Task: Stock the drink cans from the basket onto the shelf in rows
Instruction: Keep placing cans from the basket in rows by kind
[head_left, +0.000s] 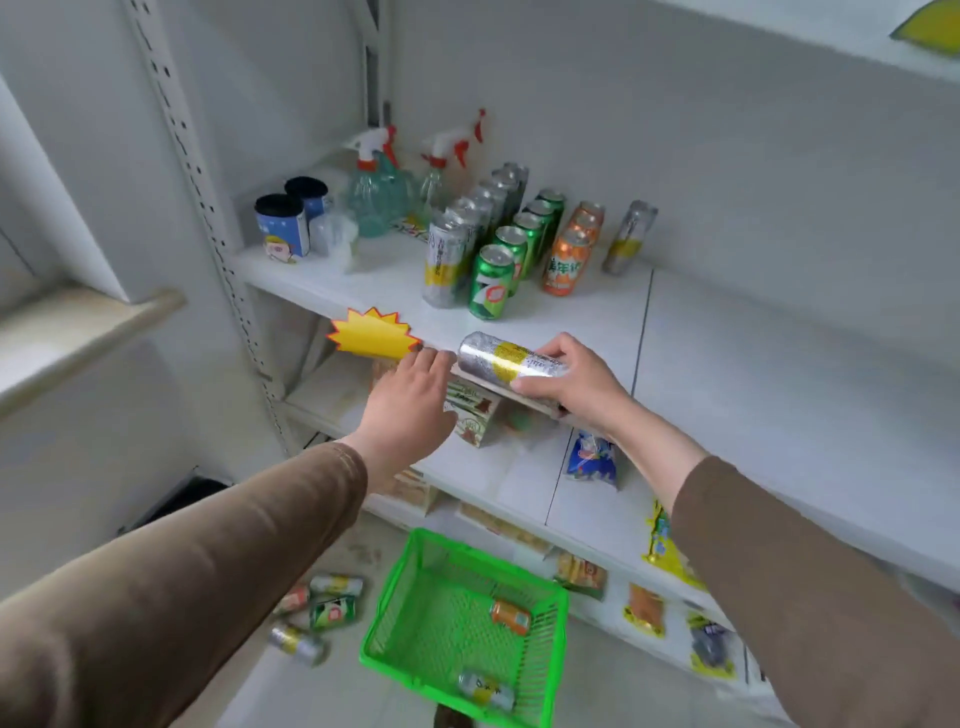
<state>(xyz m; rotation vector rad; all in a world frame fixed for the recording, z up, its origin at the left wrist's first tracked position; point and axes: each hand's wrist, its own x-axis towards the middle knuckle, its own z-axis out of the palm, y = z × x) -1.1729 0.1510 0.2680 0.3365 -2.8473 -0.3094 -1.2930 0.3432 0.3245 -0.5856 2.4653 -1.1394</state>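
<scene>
My right hand grips a silver-and-yellow can lying sideways in front of the shelf's front edge. My left hand reaches beside it with straight fingers, fingertips close to the can's end. On the white shelf stand rows of cans: silver-yellow ones, green ones, orange ones, and a lone silver can. The green basket on the floor holds an orange can and a silver-yellow can.
Spray bottles and two black-lidded cups stand at the shelf's left. A yellow starburst tag hangs on the shelf edge. Several cans lie on the floor left of the basket. Snack packs fill lower shelves.
</scene>
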